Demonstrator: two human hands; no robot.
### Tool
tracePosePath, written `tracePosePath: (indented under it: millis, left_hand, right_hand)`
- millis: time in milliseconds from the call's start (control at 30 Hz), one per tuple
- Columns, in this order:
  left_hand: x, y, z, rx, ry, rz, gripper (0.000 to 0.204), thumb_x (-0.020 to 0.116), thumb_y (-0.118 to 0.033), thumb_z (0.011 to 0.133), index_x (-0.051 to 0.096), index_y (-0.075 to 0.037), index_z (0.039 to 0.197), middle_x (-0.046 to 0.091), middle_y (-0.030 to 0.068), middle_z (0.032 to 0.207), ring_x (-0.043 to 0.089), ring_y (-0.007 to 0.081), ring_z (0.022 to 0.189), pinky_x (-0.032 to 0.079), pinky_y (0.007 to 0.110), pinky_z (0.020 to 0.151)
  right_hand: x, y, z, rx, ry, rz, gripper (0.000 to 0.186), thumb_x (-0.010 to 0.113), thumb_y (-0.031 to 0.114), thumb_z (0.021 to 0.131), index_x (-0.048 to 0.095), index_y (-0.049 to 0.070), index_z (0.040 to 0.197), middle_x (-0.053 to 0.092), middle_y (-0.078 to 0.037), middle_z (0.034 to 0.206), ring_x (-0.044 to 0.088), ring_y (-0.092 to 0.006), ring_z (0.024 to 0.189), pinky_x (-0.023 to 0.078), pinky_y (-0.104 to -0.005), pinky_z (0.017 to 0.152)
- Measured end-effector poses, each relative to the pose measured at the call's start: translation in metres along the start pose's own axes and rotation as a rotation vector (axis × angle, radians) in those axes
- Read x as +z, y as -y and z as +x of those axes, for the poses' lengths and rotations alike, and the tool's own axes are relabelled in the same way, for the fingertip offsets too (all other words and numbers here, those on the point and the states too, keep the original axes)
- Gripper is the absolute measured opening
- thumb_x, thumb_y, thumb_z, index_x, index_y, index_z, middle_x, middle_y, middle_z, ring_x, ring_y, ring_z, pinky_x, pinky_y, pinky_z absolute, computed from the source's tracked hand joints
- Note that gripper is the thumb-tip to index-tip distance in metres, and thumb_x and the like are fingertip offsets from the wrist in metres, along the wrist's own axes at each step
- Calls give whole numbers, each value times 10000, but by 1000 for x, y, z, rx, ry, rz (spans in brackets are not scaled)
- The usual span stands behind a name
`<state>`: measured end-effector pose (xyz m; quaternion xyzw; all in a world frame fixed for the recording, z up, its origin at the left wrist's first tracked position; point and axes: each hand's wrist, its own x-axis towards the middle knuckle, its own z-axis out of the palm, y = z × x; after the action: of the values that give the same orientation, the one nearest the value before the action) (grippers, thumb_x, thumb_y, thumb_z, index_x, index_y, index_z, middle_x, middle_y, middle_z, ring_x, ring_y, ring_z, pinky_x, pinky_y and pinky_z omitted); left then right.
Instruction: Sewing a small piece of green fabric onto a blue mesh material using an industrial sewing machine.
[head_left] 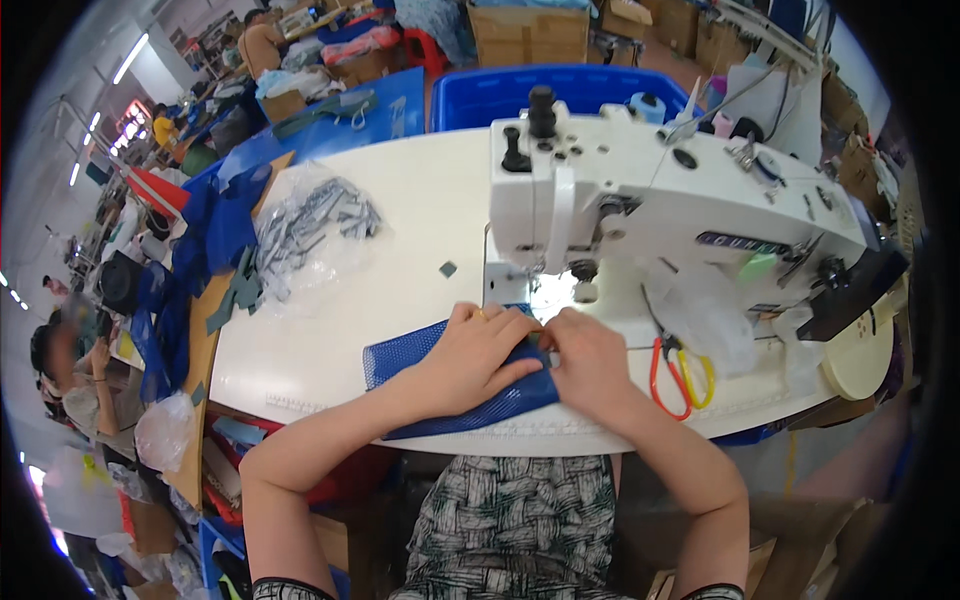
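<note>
A piece of blue mesh fabric (pixel 405 355) lies on the white sewing table, in front of the lit needle area of a white sewing machine (pixel 620 170). My left hand (pixel 480 358) rests over the mesh, its bent fingers gripping the far edge. Close beside it, my right hand (pixel 592 362) pinches the fabric's upper right part between thumb and fingers. Something small and greenish shows between the two hands, partly hidden by the fingers. To the right of my right hand lie scissors (pixel 668 375) with one red and one yellow handle.
A clear plastic bag of grey strips (pixel 318 222) lies on the table's left, beside dark green pieces (pixel 240 288). A small dark square patch (pixel 448 269) sits left of the needle. Behind the table stands a blue bin (pixel 465 95). Crumpled clear plastic (pixel 705 315) lies under the machine arm.
</note>
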<state>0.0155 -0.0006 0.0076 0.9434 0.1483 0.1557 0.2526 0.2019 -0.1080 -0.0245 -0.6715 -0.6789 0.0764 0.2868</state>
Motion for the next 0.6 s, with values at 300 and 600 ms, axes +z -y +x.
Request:
tracePosePath:
  millis: [300, 600]
  left_hand:
    - [-6, 22, -1, 183, -127, -137, 42, 759, -153, 924, 722, -138, 913, 647, 3, 919, 642, 209, 1124, 250, 480, 1155]
    - [15, 19, 3, -174, -231, -218, 222, 724, -4, 816, 736, -121, 1005, 632, 22, 925, 657, 184, 1027, 326, 431, 1123]
  right_hand:
    - [1, -5, 1, 113, -40, 174, 127, 682, 190, 964, 691, 63, 967, 659, -97, 876, 676, -317, 827, 533, -442, 706]
    - [2, -10, 1, 167, -55, 235, 148, 642, 200, 1011, 718, 81, 1055, 676, -120, 873, 678, -330, 811, 524, -454, 730]
